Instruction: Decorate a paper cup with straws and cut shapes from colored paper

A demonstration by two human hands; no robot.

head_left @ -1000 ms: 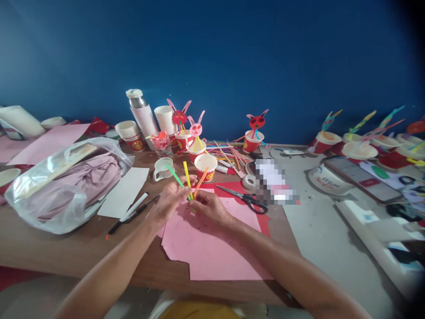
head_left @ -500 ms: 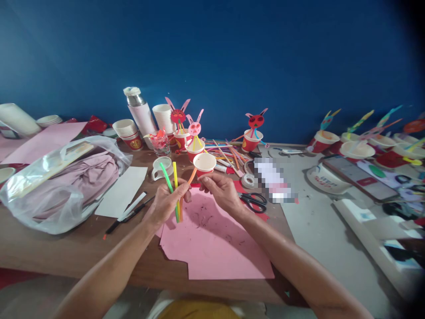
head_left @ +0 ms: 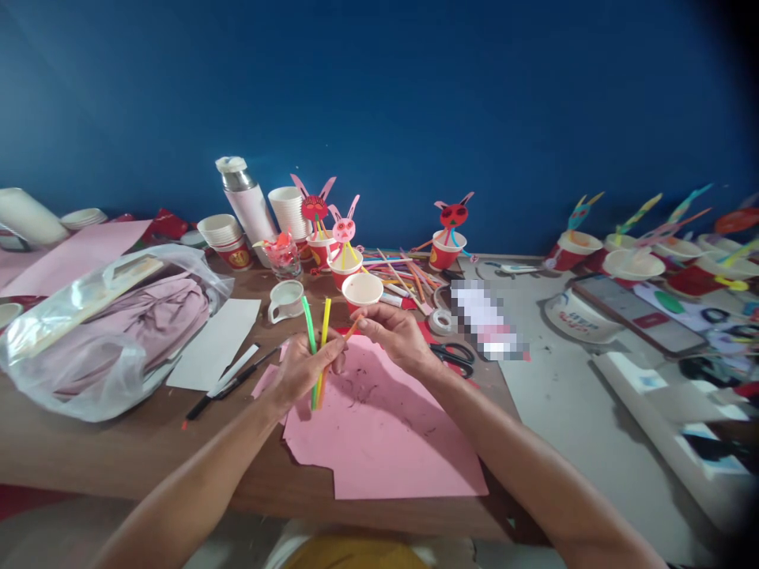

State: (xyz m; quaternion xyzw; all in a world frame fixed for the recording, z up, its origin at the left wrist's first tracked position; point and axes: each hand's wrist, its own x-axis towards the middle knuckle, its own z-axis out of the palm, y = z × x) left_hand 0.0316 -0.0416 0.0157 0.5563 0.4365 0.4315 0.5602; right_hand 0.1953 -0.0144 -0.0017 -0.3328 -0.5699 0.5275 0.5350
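Note:
My left hand is closed around a small bunch of straws: a green one, a yellow one and an orange one, held upright above the pink paper sheet. The fingers of my right hand pinch the top end of the orange straw. Just behind my hands stands a red paper cup, open side up. Black-handled scissors lie to the right of my right hand.
Bunny-faced cup figures and loose straws stand at the back. A plastic bag with cloth lies left, beside white paper and a pen. A tape roll, a phone and more cups are at the right.
My left hand has taken the whole bunch and lifted it upright. My right hand went from the bottom of the straws to the orange straw's top end.

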